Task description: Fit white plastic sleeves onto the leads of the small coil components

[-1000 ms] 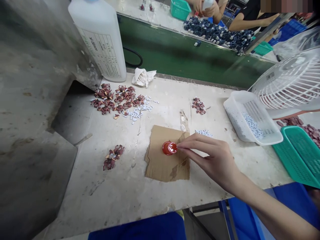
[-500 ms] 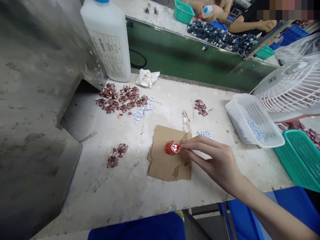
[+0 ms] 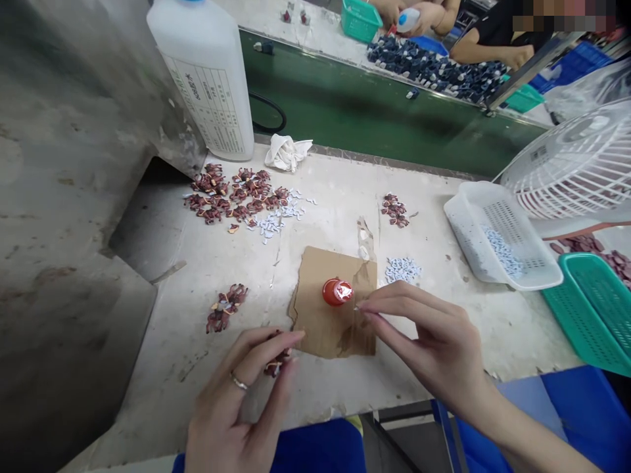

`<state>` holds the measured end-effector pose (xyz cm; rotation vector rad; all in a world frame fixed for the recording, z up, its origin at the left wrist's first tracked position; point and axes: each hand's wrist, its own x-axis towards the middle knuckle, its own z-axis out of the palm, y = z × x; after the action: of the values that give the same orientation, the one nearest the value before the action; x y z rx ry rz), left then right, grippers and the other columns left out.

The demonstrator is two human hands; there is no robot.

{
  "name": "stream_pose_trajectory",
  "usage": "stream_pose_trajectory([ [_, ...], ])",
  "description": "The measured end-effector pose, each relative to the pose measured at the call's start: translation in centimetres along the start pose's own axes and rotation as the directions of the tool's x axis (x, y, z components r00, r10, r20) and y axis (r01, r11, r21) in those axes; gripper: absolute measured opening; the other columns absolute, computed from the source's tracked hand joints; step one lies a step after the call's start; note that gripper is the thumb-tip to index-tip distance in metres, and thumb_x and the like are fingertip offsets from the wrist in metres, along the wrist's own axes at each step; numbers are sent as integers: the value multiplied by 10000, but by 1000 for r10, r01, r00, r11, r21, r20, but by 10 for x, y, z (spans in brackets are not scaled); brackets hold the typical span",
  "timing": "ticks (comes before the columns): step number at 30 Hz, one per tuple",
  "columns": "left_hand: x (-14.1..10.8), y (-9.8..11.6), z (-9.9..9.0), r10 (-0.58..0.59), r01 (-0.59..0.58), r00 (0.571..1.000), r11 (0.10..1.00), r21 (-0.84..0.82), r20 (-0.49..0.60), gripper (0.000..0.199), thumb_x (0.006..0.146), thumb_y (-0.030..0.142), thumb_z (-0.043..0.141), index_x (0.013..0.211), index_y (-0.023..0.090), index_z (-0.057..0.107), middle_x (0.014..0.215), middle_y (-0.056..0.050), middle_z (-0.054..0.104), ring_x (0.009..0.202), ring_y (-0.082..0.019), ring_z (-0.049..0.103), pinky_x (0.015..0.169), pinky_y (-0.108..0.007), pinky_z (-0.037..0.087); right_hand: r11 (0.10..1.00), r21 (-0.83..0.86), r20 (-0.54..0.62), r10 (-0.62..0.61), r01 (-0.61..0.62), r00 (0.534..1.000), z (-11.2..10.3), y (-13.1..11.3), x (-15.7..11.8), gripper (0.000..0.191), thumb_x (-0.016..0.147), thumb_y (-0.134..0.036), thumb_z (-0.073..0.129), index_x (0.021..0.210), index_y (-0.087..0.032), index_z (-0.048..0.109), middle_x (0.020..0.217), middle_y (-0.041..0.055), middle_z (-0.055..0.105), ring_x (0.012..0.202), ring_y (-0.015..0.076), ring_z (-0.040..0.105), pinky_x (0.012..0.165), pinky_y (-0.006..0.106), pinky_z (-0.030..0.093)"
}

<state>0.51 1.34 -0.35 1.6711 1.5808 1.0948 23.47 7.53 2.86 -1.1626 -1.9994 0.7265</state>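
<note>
My right hand point(image 3: 428, 338) sits just right of a red cap point(image 3: 338, 292), its pinched fingertips close to the cap's rim, with nothing visible between them. The cap stands on a torn piece of cardboard point(image 3: 330, 315) and has a shiny, wet-looking inside. My left hand point(image 3: 236, 394) is at the cardboard's lower left corner, shut on a small dark red piece point(image 3: 276, 363). Nearest to it lies a small cluster of similar dark red pieces point(image 3: 225, 307). A larger heap of them point(image 3: 231, 197) lies farther back, beside scattered small white pieces point(image 3: 280, 220).
A large white bottle point(image 3: 202, 79) and a crumpled white cloth point(image 3: 287, 153) stand at the bench's back edge. On the right are a white plastic basket point(image 3: 503, 236), a green basket point(image 3: 591, 309) and a fan point(image 3: 576, 164). Beyond a green belt point(image 3: 365, 85), a co-worker's hands point(image 3: 419, 20) work.
My left hand has come into view at the bottom, holding a dark red piece. My right hand has drawn back from the red cap, down and to the right.
</note>
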Motion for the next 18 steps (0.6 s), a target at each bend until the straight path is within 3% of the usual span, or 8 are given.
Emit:
stream_pose_trajectory([
  [6, -4, 1, -1, 89, -92, 994, 995, 41, 64, 346, 1012, 218, 542, 1327, 352, 589, 1174, 138, 727, 1000, 17, 718, 966, -7, 494, 971, 233, 23, 51, -55, 998, 13, -13, -12, 281, 906, 14, 665, 1069, -198, 750, 977, 27, 752, 901, 122, 717, 746, 233, 597],
  [12, -8, 12, 2, -14, 15, 1000, 1000, -20, 3, 181, 1061, 296, 460, 1195, 284, 580, 1125, 124, 750, 990, -8, 731, 915, -42, 533, 934, 355, 32, 22, -32, 999, 18, -26, -12, 254, 884, 32, 671, 1047, -141, 761, 961, 58, 752, 876, 124, 732, 757, 221, 617],
  [16, -3, 8, -2, 247, -251, 964, 968, 23, 94, 257, 979, 121, 576, 1207, 226, 628, 1171, 51, 712, 1028, -3, 698, 953, -53, 519, 925, 379, 9, -14, 10, 1000, 20, -32, -7, 229, 868, 44, 671, 1024, -93, 766, 956, 94, 762, 889, 144, 751, 785, 218, 639],
  [18, 0, 8, -4, 296, -297, 953, 955, 6, 62, 334, 906, 29, 640, 1189, 206, 660, 1096, 33, 687, 1010, -14, 670, 913, -77, 535, 922, 386, 8, -23, 18, 1000, 21, -34, -5, 207, 869, 42, 668, 1010, -73, 768, 954, 116, 765, 901, 161, 760, 809, 233, 653],
])
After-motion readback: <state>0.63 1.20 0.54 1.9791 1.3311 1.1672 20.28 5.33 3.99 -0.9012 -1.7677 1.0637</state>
